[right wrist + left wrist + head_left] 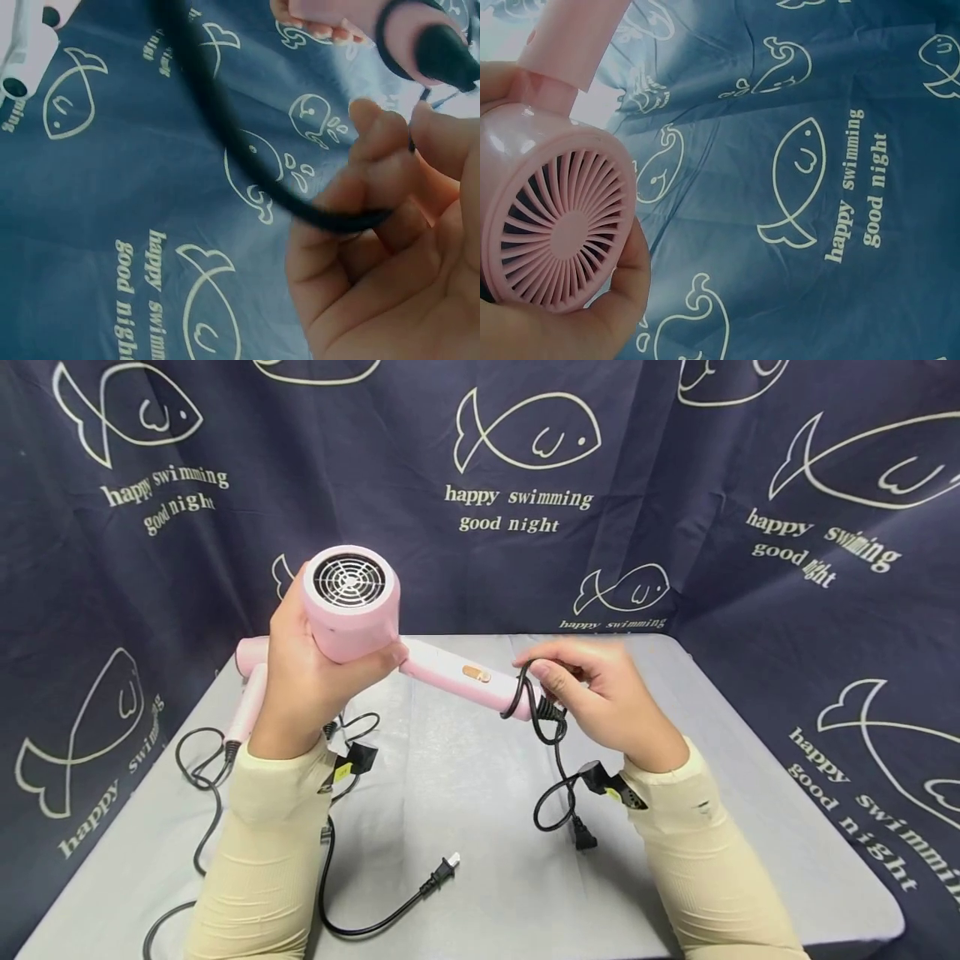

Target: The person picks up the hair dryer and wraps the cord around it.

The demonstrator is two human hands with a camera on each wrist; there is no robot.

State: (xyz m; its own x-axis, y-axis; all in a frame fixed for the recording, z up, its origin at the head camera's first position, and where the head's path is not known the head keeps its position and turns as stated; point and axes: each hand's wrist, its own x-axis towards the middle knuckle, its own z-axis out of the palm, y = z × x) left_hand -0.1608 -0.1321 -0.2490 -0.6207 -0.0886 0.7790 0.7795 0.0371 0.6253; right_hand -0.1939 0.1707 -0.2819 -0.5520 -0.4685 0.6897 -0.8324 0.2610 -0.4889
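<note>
A pink hair dryer [352,622] is held up over the table, its round outlet grille facing the head camera. My left hand [307,681] grips it round the head, and the left wrist view shows the finned rear grille [568,234] between fingers and thumb. The handle [457,672], with an orange switch, slants down to the right. At the handle's end my right hand [600,693] pinches the black power cord [255,172] between thumb and fingers. Part of that cord loops round the handle; the rest hangs below in a loose coil with its plug [583,835].
Behind my left forearm another pink hair dryer [246,706] lies on the grey table [472,793], partly hidden. Black cords [213,802] trail across the left side, and a two-pin plug [442,872] lies near the front. Dark blue fish-print curtains [525,585] surround the table.
</note>
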